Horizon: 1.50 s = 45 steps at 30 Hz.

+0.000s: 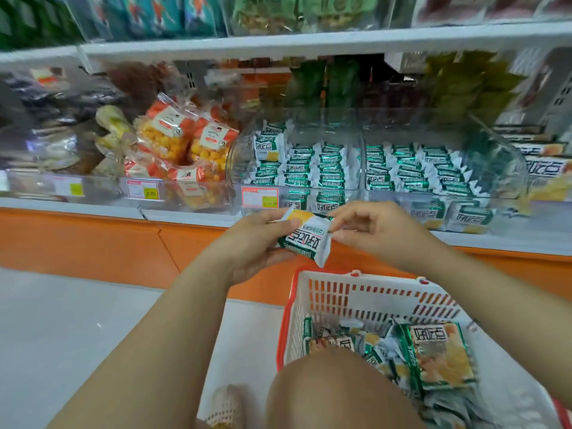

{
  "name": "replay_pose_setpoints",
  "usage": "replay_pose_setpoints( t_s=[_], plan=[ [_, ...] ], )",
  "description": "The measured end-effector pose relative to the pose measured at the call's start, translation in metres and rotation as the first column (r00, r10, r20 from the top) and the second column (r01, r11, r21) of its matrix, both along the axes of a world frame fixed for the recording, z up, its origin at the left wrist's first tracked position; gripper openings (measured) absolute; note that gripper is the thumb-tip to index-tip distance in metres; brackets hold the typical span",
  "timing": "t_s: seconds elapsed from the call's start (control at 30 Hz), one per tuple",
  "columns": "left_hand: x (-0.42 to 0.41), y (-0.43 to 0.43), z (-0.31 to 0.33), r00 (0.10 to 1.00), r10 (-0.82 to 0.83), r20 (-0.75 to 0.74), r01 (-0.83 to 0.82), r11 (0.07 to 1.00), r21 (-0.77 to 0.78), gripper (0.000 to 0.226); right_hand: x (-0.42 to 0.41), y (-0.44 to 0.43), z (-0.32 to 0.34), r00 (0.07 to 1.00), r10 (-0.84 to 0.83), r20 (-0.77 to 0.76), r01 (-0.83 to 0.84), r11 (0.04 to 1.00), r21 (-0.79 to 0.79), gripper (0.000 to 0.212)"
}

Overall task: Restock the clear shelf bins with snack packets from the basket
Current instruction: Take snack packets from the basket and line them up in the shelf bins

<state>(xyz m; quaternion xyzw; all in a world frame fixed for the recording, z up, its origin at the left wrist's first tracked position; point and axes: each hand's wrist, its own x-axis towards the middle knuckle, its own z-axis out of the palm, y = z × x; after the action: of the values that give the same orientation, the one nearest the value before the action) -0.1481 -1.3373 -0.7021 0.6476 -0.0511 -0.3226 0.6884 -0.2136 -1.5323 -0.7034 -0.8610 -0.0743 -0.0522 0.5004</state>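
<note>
My left hand (253, 243) grips a small stack of white-and-green snack packets (306, 239) in front of the shelf edge. My right hand (371, 230) pinches the right end of the top packet. Behind them stand two clear shelf bins: the left bin (244, 156) and the right bin (501, 150), each holding several rows of the same packets on edge. Below my hands, a white basket with a red rim (365, 292) sits on the floor. It holds several more small packets and a larger green bag (439, 354).
A bin of orange-and-yellow snack bags (185, 144) stands left of the packet bins. Price tags (260, 196) hang on the bin fronts. An orange shelf base (93, 243) runs below, over a pale floor (62, 335). My knee (334, 394) covers the basket's near corner.
</note>
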Motion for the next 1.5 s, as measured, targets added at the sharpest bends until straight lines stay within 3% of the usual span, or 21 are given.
replay_pose_setpoints(
  t_s=[0.07,0.17,0.27,0.33,0.4,0.43,0.5,0.6,0.67,0.8,0.93,1.07,1.2,1.27,1.4,1.5],
  plan=[
    [0.010,-0.002,0.003,0.997,-0.001,0.083,0.004,1.000,-0.026,0.036,0.004,0.000,0.012,0.998,-0.045,-0.032,0.047,0.997,0.066,0.016],
    [0.027,-0.008,0.003,0.986,0.093,0.138,-0.076,0.989,-0.127,0.045,0.021,0.009,0.019,0.985,-0.085,-0.149,0.119,0.964,0.237,0.032],
    [0.045,-0.019,0.006,0.979,0.160,0.129,-0.121,0.956,-0.267,0.037,0.047,0.024,0.014,0.965,-0.103,-0.240,0.210,0.851,0.480,0.046],
    [0.057,-0.026,0.013,0.977,0.177,0.119,-0.128,0.932,-0.338,0.031,0.070,0.033,0.010,0.957,-0.187,-0.222,0.284,0.762,0.582,0.041],
    [0.072,-0.029,0.017,0.954,0.213,0.211,-0.148,0.946,-0.287,0.027,0.095,0.036,0.011,0.941,-0.282,-0.187,0.335,0.696,0.635,0.031],
    [0.082,-0.030,0.017,0.920,0.231,0.318,-0.178,0.966,-0.186,0.026,0.110,0.035,0.012,0.931,-0.326,-0.162,0.352,0.691,0.632,0.027],
    [0.104,-0.025,0.007,0.748,0.266,0.608,-0.359,0.933,0.033,0.024,0.141,0.031,0.015,0.901,-0.422,-0.102,0.407,0.737,0.540,0.021],
    [0.131,-0.011,-0.016,0.414,0.277,0.867,-0.695,0.712,0.105,0.025,0.190,0.027,0.013,0.873,-0.484,0.066,0.446,0.845,0.295,0.018],
    [0.142,-0.004,-0.035,0.340,0.215,0.915,-0.773,0.618,0.142,0.027,0.222,0.028,0.008,0.877,-0.439,0.199,0.427,0.899,0.098,0.015],
    [0.152,-0.001,-0.061,0.187,0.161,0.969,-0.766,0.641,0.041,0.027,0.274,0.038,-0.007,0.905,-0.312,0.290,0.375,0.906,-0.198,0.013],
    [0.157,-0.004,-0.071,0.125,0.177,0.976,-0.782,0.624,-0.013,0.026,0.299,0.048,-0.020,0.931,-0.240,0.273,0.337,0.851,-0.402,0.011],
    [0.157,-0.005,-0.076,0.068,0.168,0.983,-0.773,0.632,-0.054,0.023,0.294,0.045,-0.020,0.939,-0.214,0.271,0.335,0.753,-0.566,0.030],
    [0.141,-0.010,-0.085,-0.134,0.078,0.988,-0.802,0.578,-0.154,0.025,0.256,0.036,-0.008,0.948,-0.163,0.273,0.295,0.771,-0.564,0.044],
    [0.129,-0.018,-0.093,-0.193,-0.004,0.981,-0.764,0.628,-0.148,0.023,0.223,0.028,-0.004,0.924,-0.142,0.354,0.309,0.822,-0.479,0.039],
    [0.098,-0.049,-0.120,-0.183,-0.142,0.973,-0.616,0.788,-0.001,0.021,0.139,0.007,-0.022,0.856,-0.094,0.509,0.287,0.905,-0.315,0.018],
    [0.059,-0.075,-0.151,-0.031,-0.210,0.977,-0.528,0.834,0.162,0.023,0.079,-0.019,-0.061,0.896,-0.095,0.435,0.252,0.914,-0.319,0.013]
  ],
)
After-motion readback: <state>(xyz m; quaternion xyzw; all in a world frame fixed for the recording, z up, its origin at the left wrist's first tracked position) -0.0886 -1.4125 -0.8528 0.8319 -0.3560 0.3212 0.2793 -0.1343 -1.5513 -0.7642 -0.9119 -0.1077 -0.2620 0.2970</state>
